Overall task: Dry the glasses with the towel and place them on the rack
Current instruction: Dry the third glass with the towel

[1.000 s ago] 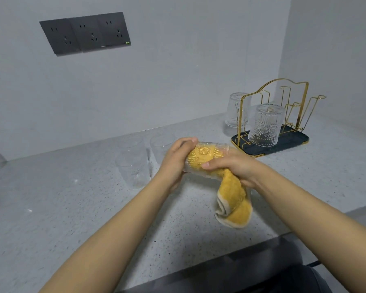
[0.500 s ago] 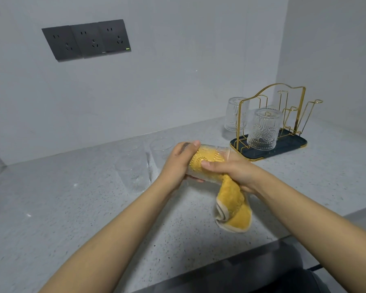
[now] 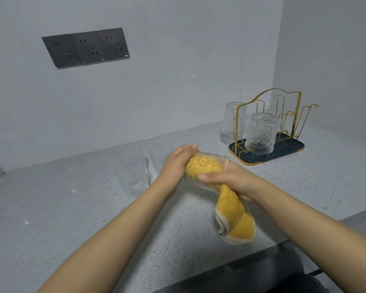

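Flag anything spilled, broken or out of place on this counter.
Nothing looks broken. A wet patch lies on the counter among the upright clear glasses. Two patterned glasses sit upside down at the gold rack, as drying glasses should.

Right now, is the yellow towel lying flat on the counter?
No, the yellow towel is stuffed into the glass held by both hands, its tail hanging.
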`<act>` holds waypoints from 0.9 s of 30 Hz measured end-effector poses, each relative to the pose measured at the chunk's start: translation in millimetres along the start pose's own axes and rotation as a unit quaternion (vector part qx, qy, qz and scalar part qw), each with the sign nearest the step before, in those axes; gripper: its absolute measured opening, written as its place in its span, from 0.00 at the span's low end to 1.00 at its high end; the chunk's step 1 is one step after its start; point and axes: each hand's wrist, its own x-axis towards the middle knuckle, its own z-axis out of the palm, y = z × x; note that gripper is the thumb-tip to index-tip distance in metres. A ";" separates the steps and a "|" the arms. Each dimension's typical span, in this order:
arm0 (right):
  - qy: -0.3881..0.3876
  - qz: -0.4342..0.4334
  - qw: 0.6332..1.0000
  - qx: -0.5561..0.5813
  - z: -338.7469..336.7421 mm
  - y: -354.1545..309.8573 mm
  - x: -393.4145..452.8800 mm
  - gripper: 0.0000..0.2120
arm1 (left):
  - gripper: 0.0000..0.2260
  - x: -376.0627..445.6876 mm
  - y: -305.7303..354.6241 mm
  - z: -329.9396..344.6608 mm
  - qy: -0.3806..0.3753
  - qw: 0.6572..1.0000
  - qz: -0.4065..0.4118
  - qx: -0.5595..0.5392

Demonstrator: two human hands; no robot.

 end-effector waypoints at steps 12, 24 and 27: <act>0.065 0.024 0.992 0.109 -10.0 -3.2 4.8 0.10 | 0.13 -8.4 -8.7 3.3 0.004 0.998 0.058 0.019; -0.034 -0.059 0.846 -0.529 -19.3 -0.5 3.3 0.12 | 0.23 -12.6 2.4 -9.9 -0.162 0.971 -0.172 0.021; -0.063 -0.005 0.884 -0.463 -27.2 -12.5 2.9 0.12 | 0.32 -7.5 -6.2 -23.2 -0.253 0.958 -0.127 0.033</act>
